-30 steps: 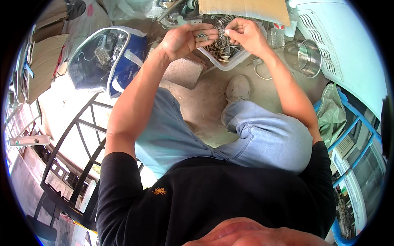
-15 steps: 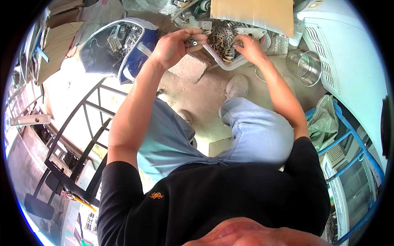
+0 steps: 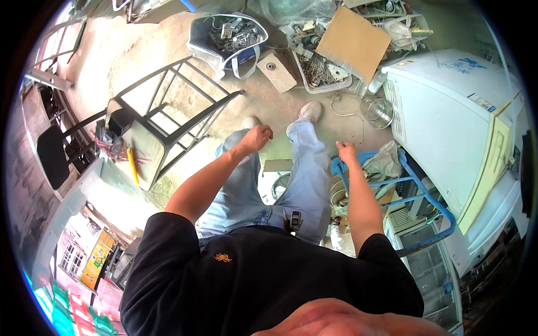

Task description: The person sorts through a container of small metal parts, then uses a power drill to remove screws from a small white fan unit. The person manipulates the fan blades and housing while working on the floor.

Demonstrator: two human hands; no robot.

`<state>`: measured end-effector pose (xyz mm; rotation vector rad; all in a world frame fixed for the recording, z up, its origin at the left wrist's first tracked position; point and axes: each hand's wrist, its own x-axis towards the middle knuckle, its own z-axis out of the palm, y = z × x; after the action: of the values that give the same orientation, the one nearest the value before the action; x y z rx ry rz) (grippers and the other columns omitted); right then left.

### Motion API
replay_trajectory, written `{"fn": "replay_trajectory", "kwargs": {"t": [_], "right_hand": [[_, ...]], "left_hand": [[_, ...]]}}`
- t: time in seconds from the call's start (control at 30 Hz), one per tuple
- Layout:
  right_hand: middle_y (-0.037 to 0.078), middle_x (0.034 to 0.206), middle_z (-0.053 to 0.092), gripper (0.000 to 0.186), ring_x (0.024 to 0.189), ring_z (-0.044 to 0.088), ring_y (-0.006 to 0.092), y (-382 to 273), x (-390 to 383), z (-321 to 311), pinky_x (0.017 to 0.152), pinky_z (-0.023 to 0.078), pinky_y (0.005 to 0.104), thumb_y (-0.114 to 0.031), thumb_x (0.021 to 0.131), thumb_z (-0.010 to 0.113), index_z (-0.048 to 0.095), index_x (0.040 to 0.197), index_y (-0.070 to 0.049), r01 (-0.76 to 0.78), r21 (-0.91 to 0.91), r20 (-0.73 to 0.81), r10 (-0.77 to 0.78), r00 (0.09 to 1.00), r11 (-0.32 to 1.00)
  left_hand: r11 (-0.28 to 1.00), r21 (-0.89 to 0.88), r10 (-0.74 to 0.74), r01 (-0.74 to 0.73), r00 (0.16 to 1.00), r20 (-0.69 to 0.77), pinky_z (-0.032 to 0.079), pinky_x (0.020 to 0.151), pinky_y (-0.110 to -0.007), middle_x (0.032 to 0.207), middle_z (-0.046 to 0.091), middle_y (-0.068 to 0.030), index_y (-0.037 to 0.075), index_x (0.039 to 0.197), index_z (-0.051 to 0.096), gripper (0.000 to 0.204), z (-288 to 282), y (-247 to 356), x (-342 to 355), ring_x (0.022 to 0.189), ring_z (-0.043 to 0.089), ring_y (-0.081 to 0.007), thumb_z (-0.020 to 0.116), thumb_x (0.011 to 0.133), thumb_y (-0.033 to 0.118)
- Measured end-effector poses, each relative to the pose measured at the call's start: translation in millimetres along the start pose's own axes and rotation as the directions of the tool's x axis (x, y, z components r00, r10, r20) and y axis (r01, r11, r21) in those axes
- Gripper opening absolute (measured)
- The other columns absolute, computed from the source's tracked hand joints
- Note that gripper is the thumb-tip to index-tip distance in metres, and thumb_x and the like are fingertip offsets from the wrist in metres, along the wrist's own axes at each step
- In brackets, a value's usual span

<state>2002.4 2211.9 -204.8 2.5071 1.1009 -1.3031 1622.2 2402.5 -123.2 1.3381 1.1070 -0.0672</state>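
Note:
My left hand [image 3: 258,138] is closed above my left knee, its fingers curled inward; whatever it holds, if anything, is hidden. Out to the right, near the blue metal frame [image 3: 416,168], hangs my right hand [image 3: 347,151] with the fingers bent closed, their contents too small to tell. Beyond both hands, a white plastic tub [image 3: 330,87] full of small metal hardware [image 3: 315,70] stands on the floor. A sheet of cardboard [image 3: 354,42] covers part of it. Neither hand touches the tub.
A pale block [image 3: 277,71] with a small round metal piece [image 3: 270,66] on it lies left of the tub. Beyond is a blue-and-white bag [image 3: 246,56] of metal parts. A black metal-framed chair [image 3: 193,120] stands left; a steel pot [image 3: 380,113] and white appliance [image 3: 443,106] are right.
I have risen from a crouch to standing. Both hands have drawn back from the tub toward my body, and the left one, which cupped small metal pieces, is now curled closed.

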Motion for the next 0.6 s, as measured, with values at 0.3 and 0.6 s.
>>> {"fn": "replay_trajectory", "kwargs": {"t": [0.3, 0.6], "right_hand": [[0.012, 0.063, 0.063, 0.035, 0.050, 0.062, 0.0202, -160, -109, -121, 0.044, 0.049, 0.0361, -0.029, 0.092, 0.070, 0.064, 0.078, 0.002, -0.005, 0.055, 0.361, -0.015, 0.932, 0.998], [0.004, 0.071, 0.061, 0.035, 0.057, 0.053, 0.0131, -479, -200, -116, 0.051, 0.041, 0.0298, -0.034, 0.094, 0.067, 0.065, 0.081, -0.002, 0.651, -0.506, 0.786, -0.008, 0.618, 0.566]], "left_hand": [[0.851, -0.514, -0.307, 0.107, 0.896, -0.321, 0.049, 0.062, -0.030, 0.077, 0.061, -0.0053, 0.001, 0.096, 0.064, 0.024, -110, -1, -318, 0.067, 0.056, -0.0145, 0.044, 0.084, 0.008], [0.151, -0.858, -0.869, -0.491, 0.348, -0.352, 0.054, 0.062, -0.030, 0.088, 0.068, -0.0105, -0.003, 0.110, 0.063, 0.027, 90, -115, -531, 0.072, 0.064, -0.0166, 0.042, 0.094, 0.002]]}}
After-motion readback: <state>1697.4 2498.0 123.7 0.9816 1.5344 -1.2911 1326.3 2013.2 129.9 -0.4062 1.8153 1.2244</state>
